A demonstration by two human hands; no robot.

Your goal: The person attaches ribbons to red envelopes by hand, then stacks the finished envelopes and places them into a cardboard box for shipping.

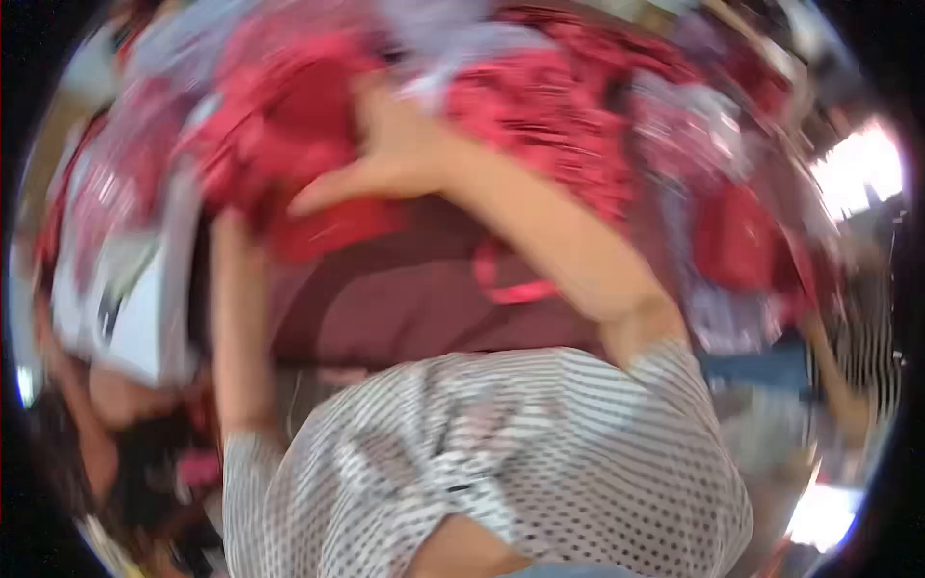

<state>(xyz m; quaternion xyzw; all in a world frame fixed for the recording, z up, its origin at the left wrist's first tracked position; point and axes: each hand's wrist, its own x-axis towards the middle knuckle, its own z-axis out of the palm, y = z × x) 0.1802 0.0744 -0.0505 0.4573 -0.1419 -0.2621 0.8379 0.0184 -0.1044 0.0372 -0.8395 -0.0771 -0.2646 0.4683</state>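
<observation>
Under my right hand [395,144] lies a bundle of red fabric [308,116], blurred by motion. The thumb of that hand is stretched away from its fingers, over the red cloth. My left forearm reaches up at the left, and my left hand is hidden at the bundle's lower left edge. A red strap loop [520,292] rests on the dark maroon cloth [405,299] in front of me. Beyond my right forearm is a pile of ruffled red fabric [540,116].
Plastic-wrapped red and pale items [125,183] and a white box [159,308] stand at the left. More wrapped items [694,135] and a red piece [734,236] lie at the right. Other people are partly visible at both sides, including an arm [838,385] at the right.
</observation>
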